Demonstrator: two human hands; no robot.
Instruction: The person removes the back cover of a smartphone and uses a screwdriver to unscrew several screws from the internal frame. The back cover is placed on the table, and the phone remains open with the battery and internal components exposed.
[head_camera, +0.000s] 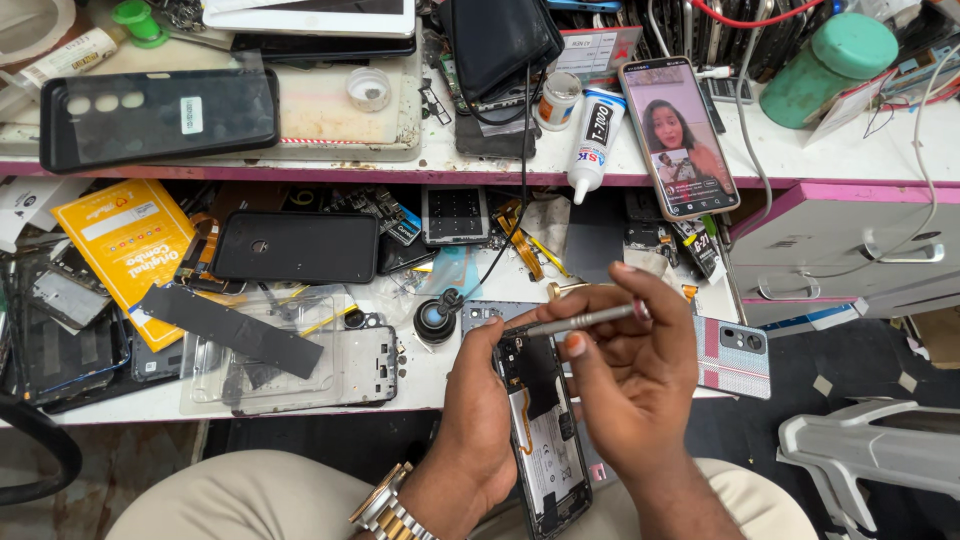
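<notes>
The left hand (478, 430) wraps its fingers closed around an opened phone (545, 430), back cover off, thumb pressed on the top left corner. The phone's long axis runs from about 11 o'clock to 5 o'clock, top end toward the workbench (420, 375). The right hand (625, 370) pinches a slim metal screwdriver (585, 320) between thumb and fingertips, lying nearly level, its tip pointing toward 8 o'clock at the phone's upper edge.

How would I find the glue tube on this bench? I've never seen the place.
Start at the upper white shelf with its pink front edge. Left of the lit phone leaning there lies a white glue tube, nozzle hanging over the edge. Its slim tapered shape sets it apart from the squat jar beside it.
</notes>
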